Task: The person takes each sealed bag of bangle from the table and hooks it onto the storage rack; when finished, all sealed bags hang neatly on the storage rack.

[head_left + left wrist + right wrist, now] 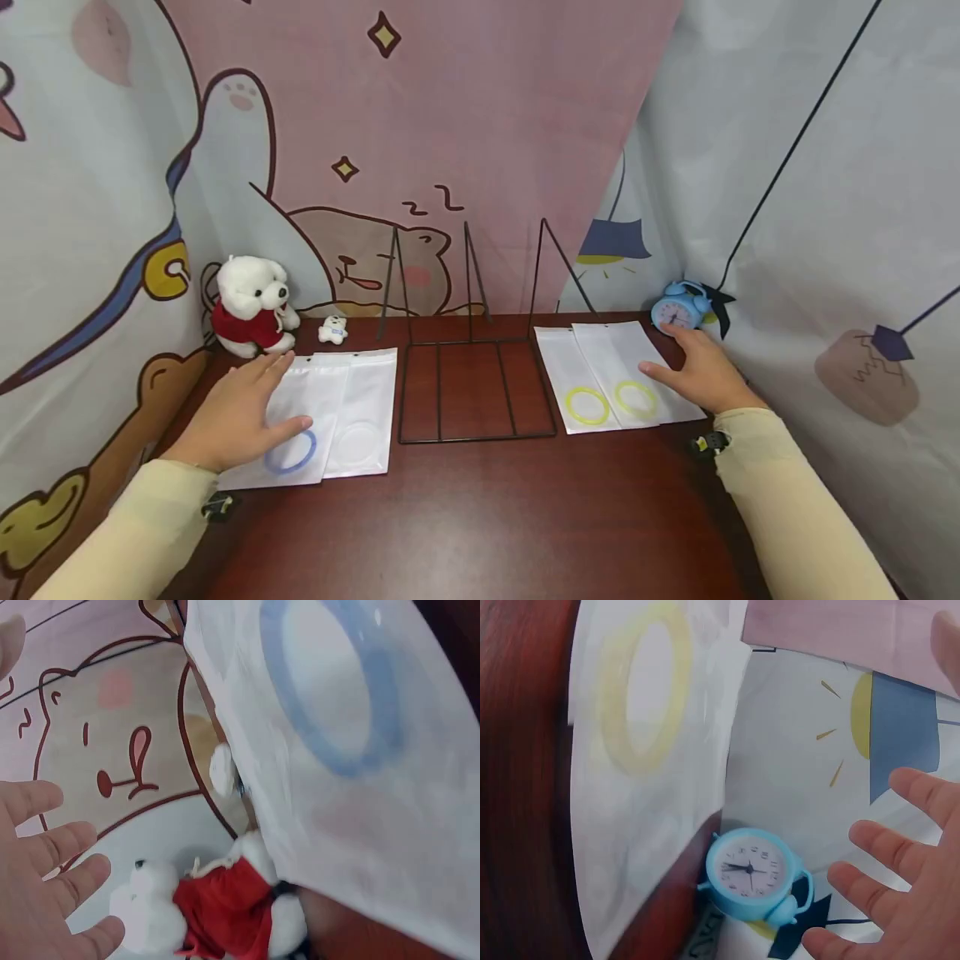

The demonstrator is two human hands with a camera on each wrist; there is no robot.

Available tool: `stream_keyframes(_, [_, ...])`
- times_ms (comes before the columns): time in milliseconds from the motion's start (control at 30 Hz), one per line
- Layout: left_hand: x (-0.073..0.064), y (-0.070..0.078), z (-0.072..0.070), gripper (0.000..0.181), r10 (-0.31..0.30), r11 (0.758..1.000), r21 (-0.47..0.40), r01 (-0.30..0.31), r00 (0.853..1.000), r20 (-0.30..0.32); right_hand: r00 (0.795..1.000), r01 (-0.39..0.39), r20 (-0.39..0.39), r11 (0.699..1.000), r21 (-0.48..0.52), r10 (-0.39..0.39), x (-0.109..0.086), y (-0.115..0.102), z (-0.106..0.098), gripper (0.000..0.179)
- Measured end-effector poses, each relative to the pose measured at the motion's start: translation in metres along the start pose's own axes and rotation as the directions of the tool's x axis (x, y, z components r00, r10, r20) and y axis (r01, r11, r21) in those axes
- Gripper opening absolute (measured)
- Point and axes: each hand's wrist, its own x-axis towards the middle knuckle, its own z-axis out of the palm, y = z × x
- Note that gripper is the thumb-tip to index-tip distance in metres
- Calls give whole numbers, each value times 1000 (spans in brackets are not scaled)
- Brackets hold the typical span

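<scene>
My left hand (240, 412), fingers extended and thumb out, hovers over a white translucent pouch (300, 387) with a blue ring (382, 697) showing through. Beside it lies a similar pouch (367, 375) with a whitish ring. My right hand (697, 371) spreads its fingers at the right edge of two white pouches (611, 350), each showing a yellow ring (615, 712). Neither hand holds anything. Between the pairs stands a black wire rack (477, 438) with upright peaks along its back.
A white plush bear (247, 325) in red sits at the back left, near a tiny white bear figure (332, 330). A blue alarm clock (675, 310) stands just beyond my right hand. Printed curtains (480, 108) close off the back and sides of the brown table (480, 517).
</scene>
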Motion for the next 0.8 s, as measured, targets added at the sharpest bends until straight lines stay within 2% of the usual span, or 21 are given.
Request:
stream_keyframes(100, [3,5,7,96,10,999,-38,-11,1000,-6,999,-48,5,997,54,48,2,1,7,99])
stream_keyframes(333, [11,22,23,89,20,991,-131,-20,1000,-3,995,-101,28,980,171,98,9,4,20,98])
stream_keyframes(600, [26,39,35,84,53,974,-216,-61,998,-44,985,-169,12,940,296,174,14,13,29,92])
stream_keyframes(800, [42,52,43,87,56,966,-251,-61,998,-26,978,-191,-7,903,385,209,14,12,31,88])
